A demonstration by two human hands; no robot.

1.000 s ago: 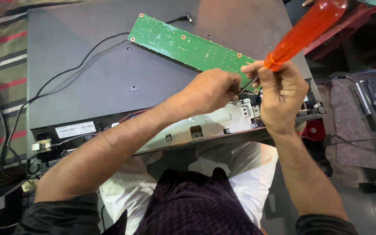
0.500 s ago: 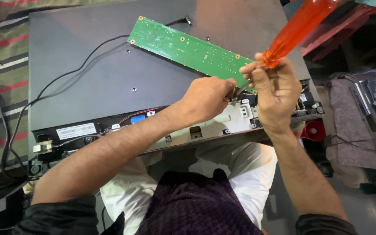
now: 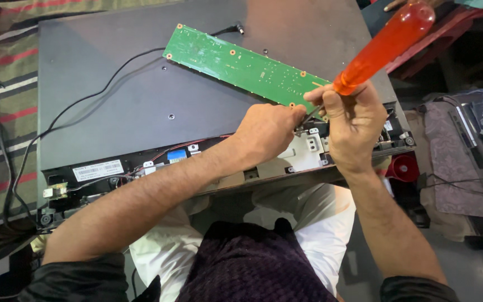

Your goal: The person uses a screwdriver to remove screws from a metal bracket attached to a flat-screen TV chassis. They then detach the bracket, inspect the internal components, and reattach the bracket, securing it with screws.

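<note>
Head view: a large dark flat panel (image 3: 141,100), the back of a flat electronic unit, lies across the person's lap and fills the middle of the scene. A long green circuit board (image 3: 241,67) rests slantwise on its far part, from far left towards near right, loose on the metal. A black cable (image 3: 85,106) trails from the board's far end across the panel to the left edge.

The right hand (image 3: 353,126) is closed around the lower part of a screwdriver (image 3: 384,47) with a clear orange handle; its fingers are pressed together round the neck of the handle, which slants up to the far right. The thin shaft runs down and left to the open strip along the panel's near edge, where a pale metal bracket (image 3: 306,154) and small connectors show.

The left hand (image 3: 266,131) sits just beside it, touching the same spot. Its fingers are bunched at the screwdriver tip; whether they pinch a screw or only steady the tip cannot be told, since the hand hides the point.

As a judgement: the unit looks partly opened, with the board already out of place and work now centred on the right end of the near strip. Red and blue wires (image 3: 180,148) further left remain connected.
</note>
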